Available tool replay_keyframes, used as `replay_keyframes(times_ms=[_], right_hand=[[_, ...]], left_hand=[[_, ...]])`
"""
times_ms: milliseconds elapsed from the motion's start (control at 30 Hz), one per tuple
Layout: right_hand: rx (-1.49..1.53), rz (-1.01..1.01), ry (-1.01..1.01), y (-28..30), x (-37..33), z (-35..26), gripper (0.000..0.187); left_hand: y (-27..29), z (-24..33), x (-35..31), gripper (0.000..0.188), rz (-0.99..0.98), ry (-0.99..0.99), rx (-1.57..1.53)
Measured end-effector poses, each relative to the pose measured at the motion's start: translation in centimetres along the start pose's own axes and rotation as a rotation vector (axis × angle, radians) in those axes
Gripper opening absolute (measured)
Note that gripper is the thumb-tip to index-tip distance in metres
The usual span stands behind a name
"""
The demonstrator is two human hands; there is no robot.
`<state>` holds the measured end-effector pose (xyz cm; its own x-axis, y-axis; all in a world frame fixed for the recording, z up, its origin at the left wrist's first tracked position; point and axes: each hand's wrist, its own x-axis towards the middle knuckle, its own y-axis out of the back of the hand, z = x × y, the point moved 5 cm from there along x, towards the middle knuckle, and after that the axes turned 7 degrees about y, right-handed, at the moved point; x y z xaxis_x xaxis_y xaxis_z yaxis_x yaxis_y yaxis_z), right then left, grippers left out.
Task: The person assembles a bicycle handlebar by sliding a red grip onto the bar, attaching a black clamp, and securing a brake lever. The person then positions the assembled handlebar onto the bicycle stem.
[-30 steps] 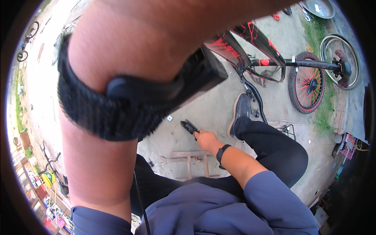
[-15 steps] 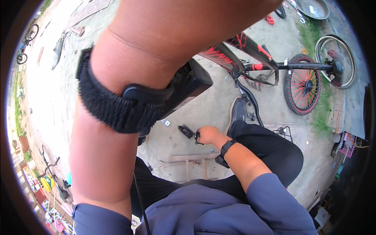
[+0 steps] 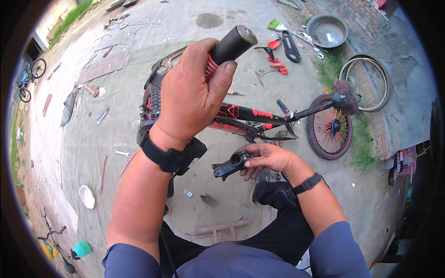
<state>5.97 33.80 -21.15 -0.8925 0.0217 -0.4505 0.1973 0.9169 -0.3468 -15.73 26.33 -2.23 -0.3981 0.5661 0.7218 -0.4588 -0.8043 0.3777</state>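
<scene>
Your left hand (image 3: pixel 192 88) has come fully into view, its fingers wrapped around a black cylinder (image 3: pixel 232 48) with red and pale stripes and a metallic end; whether that cylinder joins the bicycle beneath your hand, you cannot tell from here. Your right hand (image 3: pixel 269 157) has come up from low over the ground and holds a black bicycle stem (image 3: pixel 228 168) by its ring-shaped end, the other end pointing left, below your left wrist. So both your hands are now occupied: they are apart, each closed on its own part, and the stem sits clear of the cylinder. Half a second ago, your left forearm crossed the upper view and hid much of the bicycle, with that hand out of sight, while your right hand was down at dark parts near the ground. Now the black-and-red bicycle frame (image 3: pixel 236 112) shows between your hands, with a tyre (image 3: pixel 152 97) just left of your left hand and the red-spoked wheel (image 3: pixel 334 126) up and to the right of your right hand. A small dark piece (image 3: pixel 208 199) lies on the ground below your right hand, with small pale pieces (image 3: pixel 187 193) to its left.
</scene>
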Motion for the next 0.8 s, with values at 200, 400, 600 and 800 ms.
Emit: replay_keyframes(times_ms=[200,400,600,800], right_hand=[[0.296,0.179,0.615,-0.2,-6.6,-7.2,0.071],[0.506,-0.044,1.060,-0.4,-7.7,-11.8,0.077],[0.541,-0.081,1.202,-1.1,-6.7,-14.9,0.073],[0.482,0.053,1.178,-2.0,-6.4,-17.3,0.042]], left_hand=[[0.3,0.2,-0.2,0.035,-0.010,0.011,0.005],[0.2,0.3,-0.3,0.035,-0.020,-0.008,0.003],[0.4,0.4,-0.4,0.035,-0.013,-0.033,0.009],[0.5,0.5,-0.4,0.035,-0.008,-0.043,0.006]])
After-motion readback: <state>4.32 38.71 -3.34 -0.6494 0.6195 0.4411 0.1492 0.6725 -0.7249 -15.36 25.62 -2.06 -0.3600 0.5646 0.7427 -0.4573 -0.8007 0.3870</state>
